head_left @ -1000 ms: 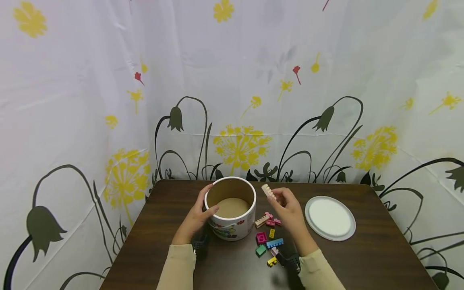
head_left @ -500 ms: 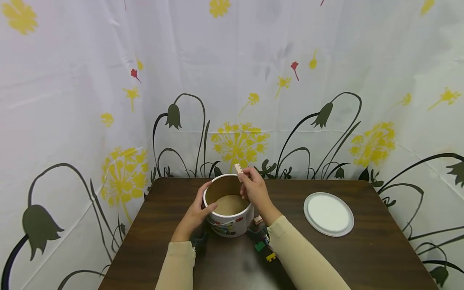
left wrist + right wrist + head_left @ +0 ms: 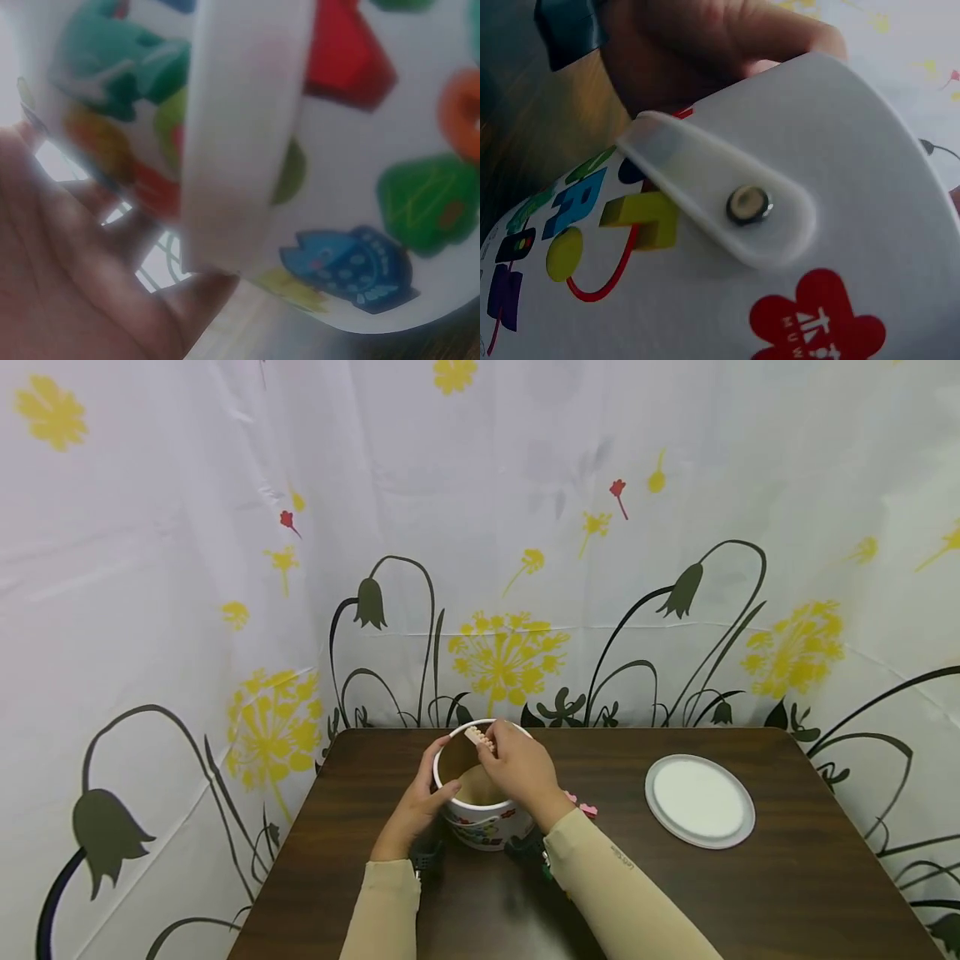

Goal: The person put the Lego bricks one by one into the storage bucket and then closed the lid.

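A white round bucket [image 3: 483,832] with colourful toy prints stands on the table, its mouth tilted toward me in the head view. My left hand [image 3: 412,808] grips its left side, thumb hooked over the rim. Over the mouth, my right hand [image 3: 522,772] pinches a cream toy building brick [image 3: 480,738] with a studded edge. The left wrist view shows the bucket's printed wall [image 3: 360,165] and plastic strap handle [image 3: 240,135], with left fingers beside it. In the right wrist view the handle's rivet [image 3: 748,204] shows, and the right hand [image 3: 712,45] is beyond the rim; the brick is hidden there.
A white round lid [image 3: 701,802] lies on the dark wooden table [image 3: 780,893] to the right. Pink bricks [image 3: 587,811] peek out beside the right forearm, which covers most of the loose bricks. A flower-printed curtain [image 3: 510,527] hangs behind the table.
My right hand has carried the cream brick leftward from beside the bucket, then down from above the rim into its mouth. The left hand has kept its grip on the bucket.
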Demonstrator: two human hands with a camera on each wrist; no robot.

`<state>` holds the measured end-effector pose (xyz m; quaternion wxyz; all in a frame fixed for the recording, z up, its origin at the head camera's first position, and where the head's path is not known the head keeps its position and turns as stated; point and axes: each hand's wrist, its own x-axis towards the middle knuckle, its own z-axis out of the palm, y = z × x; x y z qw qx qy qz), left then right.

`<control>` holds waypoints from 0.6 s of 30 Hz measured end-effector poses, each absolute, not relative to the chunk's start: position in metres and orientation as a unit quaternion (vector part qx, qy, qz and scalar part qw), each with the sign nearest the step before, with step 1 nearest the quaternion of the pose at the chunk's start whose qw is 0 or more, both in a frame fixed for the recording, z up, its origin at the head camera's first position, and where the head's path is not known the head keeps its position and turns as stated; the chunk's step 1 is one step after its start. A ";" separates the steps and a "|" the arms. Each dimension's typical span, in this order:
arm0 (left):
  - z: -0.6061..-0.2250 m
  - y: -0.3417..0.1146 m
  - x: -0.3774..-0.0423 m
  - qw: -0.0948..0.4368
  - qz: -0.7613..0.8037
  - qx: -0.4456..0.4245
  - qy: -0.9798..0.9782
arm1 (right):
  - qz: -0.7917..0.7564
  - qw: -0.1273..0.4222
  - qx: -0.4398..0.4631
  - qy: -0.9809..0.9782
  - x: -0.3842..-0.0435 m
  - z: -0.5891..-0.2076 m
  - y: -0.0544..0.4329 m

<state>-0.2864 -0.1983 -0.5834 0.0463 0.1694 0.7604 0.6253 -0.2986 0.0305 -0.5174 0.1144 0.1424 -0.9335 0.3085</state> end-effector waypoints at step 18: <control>-0.584 -0.198 -0.285 0.048 0.618 0.160 0.768 | 0.294 0.109 0.151 -0.937 -0.294 -0.516 0.031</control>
